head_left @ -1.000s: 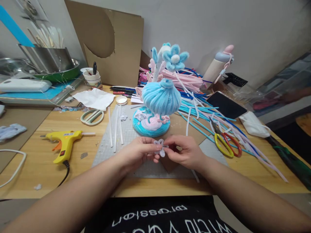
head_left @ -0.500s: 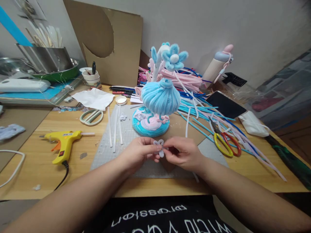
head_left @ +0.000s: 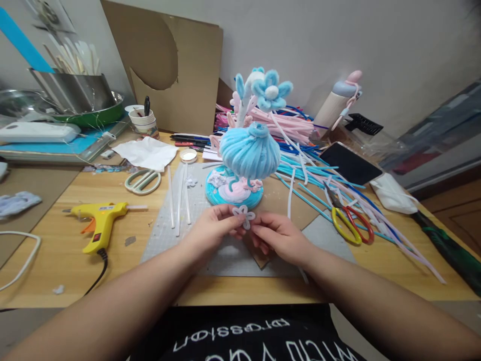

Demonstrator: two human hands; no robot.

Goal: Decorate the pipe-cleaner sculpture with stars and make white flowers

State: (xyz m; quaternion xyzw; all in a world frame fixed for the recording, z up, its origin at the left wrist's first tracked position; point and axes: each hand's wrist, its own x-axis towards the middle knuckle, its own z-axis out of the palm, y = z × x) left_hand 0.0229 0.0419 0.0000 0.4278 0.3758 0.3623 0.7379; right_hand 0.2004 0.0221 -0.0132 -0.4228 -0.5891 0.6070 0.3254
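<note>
A small pale pipe-cleaner flower (head_left: pixel 246 220) with looped petals is in front of me at the middle of the desk. My left hand (head_left: pixel 220 225) pinches its left side between thumb and fingers. From the other side, my right hand (head_left: pixel 278 235) is closed, thumb and fingertips at the flower's lower right edge. Just beyond both hands stands a pipe-cleaner lamp model with a blue pleated shade (head_left: pixel 250 153), a blue flower (head_left: pixel 272 91) and a round blue base (head_left: pixel 233 200). A grey cutting mat (head_left: pixel 169 250) and a piece of cardboard (head_left: pixel 263 256) lie under the hands.
At left lie a yellow glue gun (head_left: pixel 101 220), pale-handled scissors (head_left: pixel 143 182) and glue sticks (head_left: pixel 179 205). Red-and-yellow-handled scissors (head_left: pixel 347 220) rest at right among loose pipe cleaners (head_left: pixel 394 235). Behind are a phone (head_left: pixel 351 163), a bottle (head_left: pixel 332 108) and a cardboard sheet (head_left: pixel 199 75).
The flower has moved slightly up and left and now faces me more openly. My right fingers have shifted from near its centre to its lower right edge.
</note>
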